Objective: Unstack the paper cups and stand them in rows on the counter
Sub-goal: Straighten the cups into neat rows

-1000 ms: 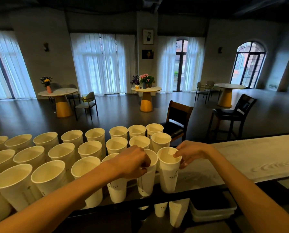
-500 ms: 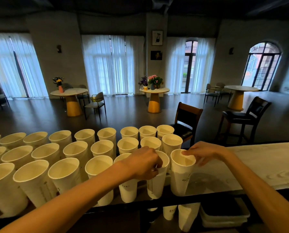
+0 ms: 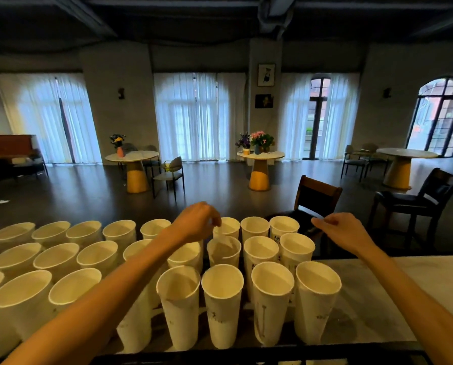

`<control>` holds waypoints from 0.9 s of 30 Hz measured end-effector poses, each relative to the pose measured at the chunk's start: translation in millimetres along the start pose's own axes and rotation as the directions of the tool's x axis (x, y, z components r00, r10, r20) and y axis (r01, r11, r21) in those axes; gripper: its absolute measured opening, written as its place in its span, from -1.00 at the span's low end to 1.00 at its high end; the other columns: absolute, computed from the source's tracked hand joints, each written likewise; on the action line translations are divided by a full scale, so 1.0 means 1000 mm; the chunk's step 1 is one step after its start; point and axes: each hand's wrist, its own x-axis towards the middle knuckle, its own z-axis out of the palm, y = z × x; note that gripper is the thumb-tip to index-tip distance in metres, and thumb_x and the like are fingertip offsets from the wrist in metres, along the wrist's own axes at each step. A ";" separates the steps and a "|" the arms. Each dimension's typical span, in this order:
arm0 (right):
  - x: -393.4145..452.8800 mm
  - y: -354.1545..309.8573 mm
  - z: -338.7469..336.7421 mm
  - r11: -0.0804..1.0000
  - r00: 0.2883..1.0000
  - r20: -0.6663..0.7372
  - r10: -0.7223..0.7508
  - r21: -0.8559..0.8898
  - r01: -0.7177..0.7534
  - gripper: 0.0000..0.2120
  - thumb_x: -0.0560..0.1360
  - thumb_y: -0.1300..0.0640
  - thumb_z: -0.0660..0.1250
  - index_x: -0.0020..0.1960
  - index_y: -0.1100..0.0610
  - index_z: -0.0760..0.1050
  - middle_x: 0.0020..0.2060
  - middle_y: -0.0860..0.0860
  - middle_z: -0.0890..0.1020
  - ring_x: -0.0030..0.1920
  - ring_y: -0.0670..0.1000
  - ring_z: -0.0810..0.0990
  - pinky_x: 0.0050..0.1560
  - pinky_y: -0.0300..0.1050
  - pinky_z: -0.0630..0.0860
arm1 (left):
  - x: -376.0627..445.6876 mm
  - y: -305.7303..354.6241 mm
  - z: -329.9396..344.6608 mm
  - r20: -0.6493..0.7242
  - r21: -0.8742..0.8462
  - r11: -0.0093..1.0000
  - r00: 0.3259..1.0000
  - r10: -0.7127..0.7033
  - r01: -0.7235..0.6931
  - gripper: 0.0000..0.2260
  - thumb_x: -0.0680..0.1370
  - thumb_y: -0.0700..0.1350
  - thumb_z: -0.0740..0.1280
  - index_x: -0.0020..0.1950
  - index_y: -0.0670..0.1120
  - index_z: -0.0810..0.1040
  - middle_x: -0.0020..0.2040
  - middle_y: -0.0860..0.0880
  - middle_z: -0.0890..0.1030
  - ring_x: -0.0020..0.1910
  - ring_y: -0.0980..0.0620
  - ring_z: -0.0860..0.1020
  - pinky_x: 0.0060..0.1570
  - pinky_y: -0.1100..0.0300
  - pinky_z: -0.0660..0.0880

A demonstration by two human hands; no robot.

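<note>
A single head-worn view looks forward and slightly down from close behind the counter [image 3: 417, 280], facing across it toward the curtained windows [image 3: 193, 117] well beyond.

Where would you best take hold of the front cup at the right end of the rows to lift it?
Pinch the rim of the rightmost front cup from above, or clasp its upper wall from the right. It stands upright with its mouth open, a neighbouring cup crowds its left, and the counter to its right is bare.

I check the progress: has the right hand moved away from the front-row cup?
Yes. The right hand left the front-row end cup and now hovers farther back, beside the back row.
</note>
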 end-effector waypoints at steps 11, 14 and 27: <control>0.032 0.014 0.017 0.995 0.993 -0.089 -0.078 0.050 0.083 -0.82 0.52 0.03 0.42 -0.04 0.15 0.67 -0.27 -0.01 0.61 -0.22 -0.07 0.59 -0.13 -0.15 0.48 | 0.049 -0.031 0.040 0.216 0.120 0.991 0.976 0.036 -0.063 -0.73 0.56 -0.13 0.42 0.26 -0.02 0.64 0.24 -0.05 0.59 0.12 -0.02 0.57 0.14 0.19 0.51; 0.031 0.018 0.018 0.995 0.992 -0.097 -0.083 0.052 0.089 -0.81 0.52 0.04 0.41 -0.04 0.16 0.67 -0.26 0.01 0.62 -0.23 -0.09 0.58 -0.11 -0.11 0.52 | 0.052 -0.030 0.048 0.245 0.126 0.990 0.969 0.036 -0.069 -0.73 0.55 -0.14 0.43 0.25 -0.03 0.65 0.22 -0.05 0.61 0.08 -0.02 0.58 0.10 0.21 0.51; 0.029 0.021 0.016 0.993 0.991 -0.088 -0.101 0.047 0.105 -0.78 0.52 0.02 0.40 -0.02 0.18 0.68 -0.26 0.03 0.63 -0.23 -0.05 0.59 -0.11 -0.10 0.55 | 0.052 -0.040 0.056 0.226 0.143 0.988 0.974 0.020 -0.054 -0.74 0.55 -0.10 0.43 0.24 -0.05 0.67 0.14 -0.03 0.67 -0.01 0.01 0.61 0.02 0.27 0.47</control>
